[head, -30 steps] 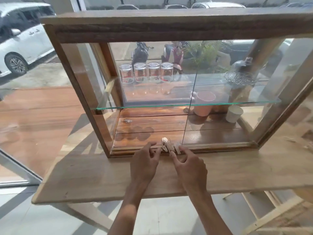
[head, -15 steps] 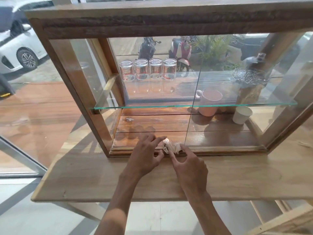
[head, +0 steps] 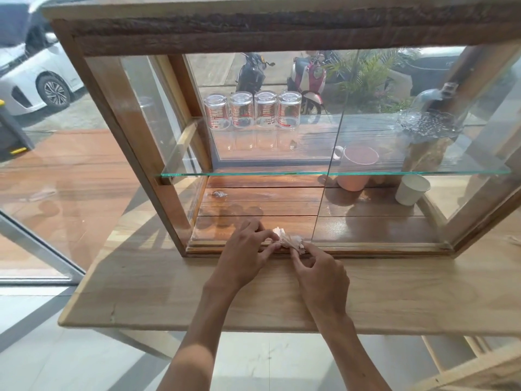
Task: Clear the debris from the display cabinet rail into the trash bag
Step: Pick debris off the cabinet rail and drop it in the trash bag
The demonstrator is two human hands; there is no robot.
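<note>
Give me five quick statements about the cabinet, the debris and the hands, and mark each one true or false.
1. Both hands, left hand and right hand, are at the debris clump on the cabinet's bottom rail. True.
2. Four measuring glasses stand upside down on the glass shelf. True.
3. The pink mug sits on the table outside the cabinet. False: it stands inside, on the wooden cabinet floor.
4. A trash bag lies open beside the hands. False: no trash bag is in view.
5. A white paper cup stands right of the mug. True.
</note>
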